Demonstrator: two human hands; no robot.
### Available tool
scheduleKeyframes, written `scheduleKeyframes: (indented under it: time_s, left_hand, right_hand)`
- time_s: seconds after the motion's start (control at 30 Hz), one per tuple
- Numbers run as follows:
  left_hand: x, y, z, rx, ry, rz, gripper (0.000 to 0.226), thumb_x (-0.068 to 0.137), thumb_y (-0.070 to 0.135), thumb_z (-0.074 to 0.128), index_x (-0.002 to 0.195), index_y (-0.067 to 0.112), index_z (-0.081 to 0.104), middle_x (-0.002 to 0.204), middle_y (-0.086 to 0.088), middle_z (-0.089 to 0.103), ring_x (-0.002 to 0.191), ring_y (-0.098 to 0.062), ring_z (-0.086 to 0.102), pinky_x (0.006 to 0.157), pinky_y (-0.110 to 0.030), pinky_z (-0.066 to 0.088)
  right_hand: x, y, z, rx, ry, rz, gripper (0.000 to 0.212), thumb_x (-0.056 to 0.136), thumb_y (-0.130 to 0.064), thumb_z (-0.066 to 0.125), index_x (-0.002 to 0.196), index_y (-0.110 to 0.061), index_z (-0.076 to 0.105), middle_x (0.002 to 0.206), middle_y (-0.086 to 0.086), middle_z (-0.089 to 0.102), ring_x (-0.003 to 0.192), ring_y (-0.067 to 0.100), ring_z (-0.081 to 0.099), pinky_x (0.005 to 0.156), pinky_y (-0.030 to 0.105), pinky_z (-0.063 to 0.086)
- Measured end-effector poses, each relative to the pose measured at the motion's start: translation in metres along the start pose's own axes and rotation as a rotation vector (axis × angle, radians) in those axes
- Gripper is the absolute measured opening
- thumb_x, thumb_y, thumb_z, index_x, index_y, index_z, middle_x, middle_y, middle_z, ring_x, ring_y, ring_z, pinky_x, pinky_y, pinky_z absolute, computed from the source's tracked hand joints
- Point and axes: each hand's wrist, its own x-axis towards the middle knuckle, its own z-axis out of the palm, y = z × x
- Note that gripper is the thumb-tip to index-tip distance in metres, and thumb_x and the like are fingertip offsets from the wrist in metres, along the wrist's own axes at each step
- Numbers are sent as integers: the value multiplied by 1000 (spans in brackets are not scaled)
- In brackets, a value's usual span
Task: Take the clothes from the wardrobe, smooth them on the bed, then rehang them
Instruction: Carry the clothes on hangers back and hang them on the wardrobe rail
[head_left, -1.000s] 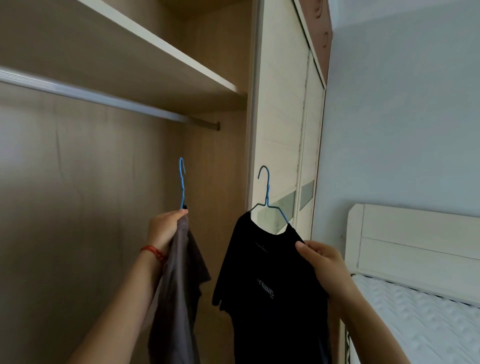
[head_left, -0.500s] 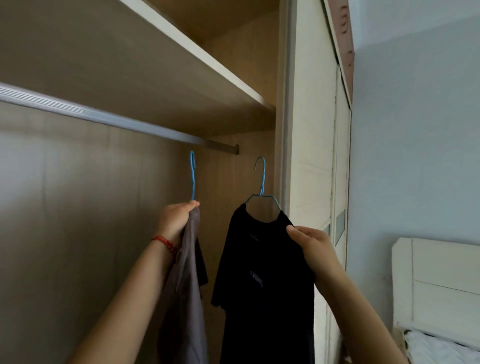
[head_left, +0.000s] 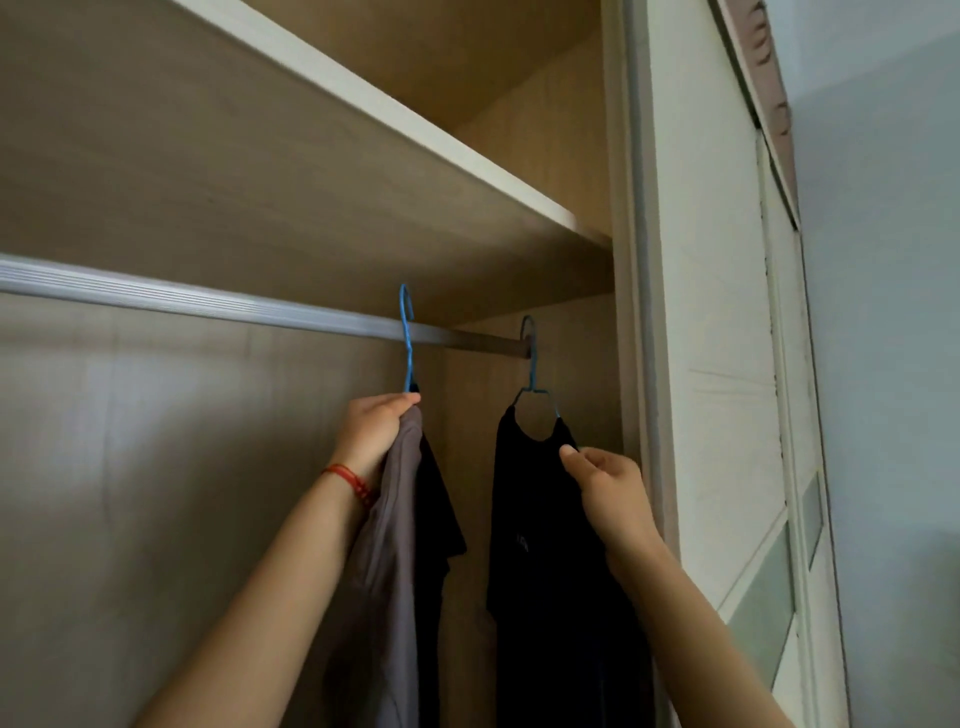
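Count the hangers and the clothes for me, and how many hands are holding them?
Blue hangers: 2, left one, right one
Clothes: 2, grey garment, black T-shirt
Hands: 2, left hand, right hand
Total: 6

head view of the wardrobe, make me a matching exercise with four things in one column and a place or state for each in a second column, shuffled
Things
1. grey garment on a blue wire hanger
2. black t-shirt on a blue wire hanger
3. silver metal hanging rail
4. red cord bracelet

Places or states
A. runs across the wardrobe under the wooden shelf
B. gripped at the top by the left hand
C. worn round the left wrist
D. pinched at the shoulder by the right hand

Pairs: 1-B, 2-D, 3-A, 4-C
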Motion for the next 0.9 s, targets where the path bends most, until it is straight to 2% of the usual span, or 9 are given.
scheduleKeyframes:
  time_s: [0.1,0.23,0.33,0.4,0.5,0.6,0.67,0.8,0.9]
  left_hand:
    - [14,3,9,1,41,-8,25,85,0,57,109,-7,58,28,17,51,32,12,50,39,1,37]
    - [34,-2,13,-12,135,-45,10,83,-1,59,74,2,63,25,16,48,27,9,47,36,-3,37]
    - [42,-8,11,-6,172,-50,12,83,-3,59,73,2,62,24,15,48,27,8,47,33,-3,36]
    - [43,-15,9,22,186,-51,5,82,-2,61,81,-4,65,23,15,47,26,8,46,33,-3,36]
    - [43,-29,6,83,193,-59,6,81,-1,63,82,-6,66,23,15,47,26,8,45,34,-3,35]
    - [38,-35,4,100,181,-58,16,81,-1,62,93,-12,64,24,14,48,28,9,47,35,-2,35]
    - [36,-35,3,96,180,-38,25,81,-2,61,103,-12,63,30,12,52,33,5,52,36,-1,36]
    - [30,-35,2,87,171,-40,26,83,-2,59,106,-14,61,58,-4,62,55,-7,52,38,0,37]
    - [30,-34,1,85,161,-54,25,82,-1,60,104,-13,63,32,12,55,41,1,55,37,0,37]
  right_hand:
    - [35,7,12,22,-18,46,18,91,-36,52,82,-20,48,66,0,45,56,13,41,56,28,34]
    - [74,11,30,94,-47,115,21,92,-34,50,73,-28,42,68,-10,43,61,7,41,62,25,36]
    - [90,9,43,99,-49,119,23,94,-28,48,73,-18,52,68,-1,52,64,14,50,64,30,40]
    - [96,5,52,88,-50,133,25,94,-26,48,94,-6,63,90,17,64,86,29,62,79,40,48]
    - [105,5,61,76,-34,157,37,95,-21,47,118,8,52,123,28,55,114,41,53,99,48,41]
    - [109,11,64,69,-42,196,41,96,-18,46,125,10,44,131,27,50,120,40,48,103,46,38]
    - [109,17,65,55,-32,218,39,96,-18,46,125,8,46,125,23,56,117,36,53,100,43,41]
    - [109,22,67,57,-53,247,24,96,-20,46,103,-1,59,83,10,51,80,23,54,75,33,42]
    - [111,21,67,63,2,258,30,96,-19,46,67,-14,47,64,4,38,56,15,39,57,27,31]
